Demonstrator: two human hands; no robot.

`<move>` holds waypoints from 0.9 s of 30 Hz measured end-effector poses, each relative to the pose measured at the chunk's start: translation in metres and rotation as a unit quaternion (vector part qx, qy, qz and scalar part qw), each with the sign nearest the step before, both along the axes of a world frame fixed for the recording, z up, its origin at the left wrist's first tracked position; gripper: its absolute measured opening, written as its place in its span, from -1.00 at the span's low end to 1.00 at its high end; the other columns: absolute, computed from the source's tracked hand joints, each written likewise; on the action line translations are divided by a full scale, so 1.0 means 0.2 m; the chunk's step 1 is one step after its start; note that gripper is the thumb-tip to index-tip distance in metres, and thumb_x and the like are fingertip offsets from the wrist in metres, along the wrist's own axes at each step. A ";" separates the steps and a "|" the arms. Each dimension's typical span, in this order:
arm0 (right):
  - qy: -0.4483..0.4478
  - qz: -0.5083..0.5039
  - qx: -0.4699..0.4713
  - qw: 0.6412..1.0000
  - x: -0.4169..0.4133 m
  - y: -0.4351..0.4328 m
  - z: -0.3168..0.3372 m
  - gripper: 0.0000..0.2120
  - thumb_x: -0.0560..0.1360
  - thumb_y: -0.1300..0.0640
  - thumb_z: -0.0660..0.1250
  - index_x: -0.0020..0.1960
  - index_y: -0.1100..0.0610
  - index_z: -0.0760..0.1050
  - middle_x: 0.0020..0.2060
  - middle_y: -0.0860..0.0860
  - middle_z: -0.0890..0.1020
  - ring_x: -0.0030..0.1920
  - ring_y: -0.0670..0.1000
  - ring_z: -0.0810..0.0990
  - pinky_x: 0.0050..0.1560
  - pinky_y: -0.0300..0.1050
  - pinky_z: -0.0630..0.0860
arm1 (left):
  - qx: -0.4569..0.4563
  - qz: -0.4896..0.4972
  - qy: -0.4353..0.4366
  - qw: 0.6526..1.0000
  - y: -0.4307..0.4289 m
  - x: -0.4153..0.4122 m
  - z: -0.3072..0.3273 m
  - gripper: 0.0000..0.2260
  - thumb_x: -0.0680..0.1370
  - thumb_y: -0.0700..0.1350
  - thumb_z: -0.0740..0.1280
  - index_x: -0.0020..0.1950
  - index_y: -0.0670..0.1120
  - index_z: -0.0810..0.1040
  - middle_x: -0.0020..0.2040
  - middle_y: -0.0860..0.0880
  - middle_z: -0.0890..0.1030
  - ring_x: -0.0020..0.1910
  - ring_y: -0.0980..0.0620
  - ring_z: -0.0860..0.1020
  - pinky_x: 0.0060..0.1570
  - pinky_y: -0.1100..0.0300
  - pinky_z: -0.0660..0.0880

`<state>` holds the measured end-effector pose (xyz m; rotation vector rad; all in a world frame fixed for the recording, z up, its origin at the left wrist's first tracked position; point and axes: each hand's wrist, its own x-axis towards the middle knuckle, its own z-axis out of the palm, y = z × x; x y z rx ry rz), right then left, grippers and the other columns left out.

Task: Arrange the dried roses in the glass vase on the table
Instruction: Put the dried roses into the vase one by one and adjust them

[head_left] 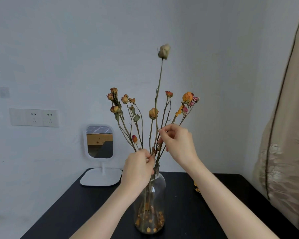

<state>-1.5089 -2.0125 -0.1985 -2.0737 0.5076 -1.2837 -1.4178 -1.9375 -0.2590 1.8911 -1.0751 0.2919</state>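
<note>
A clear glass vase (154, 200) stands on the black table (76, 204), with dried petals lying at its bottom. Several dried roses (153, 113) rise from its neck and fan out, orange and pink heads at mid height. One tall pale rose (164, 51) towers above the rest. My left hand (138, 168) pinches stems just above the vase's mouth. My right hand (178, 142) is higher and to the right, its fingertips closed on stems in the middle of the bunch.
A white stand mirror (99, 142) sits at the table's back left corner. A few fallen orange petals (196, 187) lie on the table to the right of the vase. A beige curtain (286, 152) hangs at the right. Wall sockets (34, 117) are on the left.
</note>
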 end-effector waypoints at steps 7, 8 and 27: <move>0.048 -0.032 -0.023 0.998 0.04 -0.02 -0.07 -0.90 0.53 0.12 0.27 -0.13 0.06 0.54 -0.38 -0.05 0.57 -0.32 -0.05 0.57 -0.31 -0.29 0.47 | 0.059 0.026 -0.019 0.998 0.00 0.01 -0.03 -0.86 0.54 0.00 0.28 -0.10 -0.02 0.58 -0.37 0.10 0.50 -0.34 0.09 0.59 -0.25 0.29 0.52; 0.058 -0.036 -0.028 0.997 0.04 -0.02 -0.09 -0.90 0.53 0.12 0.27 -0.12 0.06 0.56 -0.40 -0.07 0.55 -0.34 -0.07 0.55 -0.31 -0.27 0.48 | 0.056 0.029 -0.021 0.998 0.00 0.02 -0.03 -0.85 0.54 0.00 0.27 -0.07 -0.03 0.58 -0.35 0.08 0.52 -0.33 0.08 0.59 -0.25 0.29 0.51; 0.175 -0.032 -0.024 0.984 0.08 -0.04 -0.29 -0.87 0.50 0.07 0.31 0.02 0.01 0.59 -0.31 -0.07 0.60 -0.32 -0.08 0.61 -0.13 -0.12 0.62 | 0.045 0.053 -0.054 0.996 0.00 0.04 -0.07 -0.80 0.56 0.02 0.25 0.00 -0.02 0.62 -0.28 0.08 0.53 -0.30 0.10 0.58 -0.29 0.33 0.48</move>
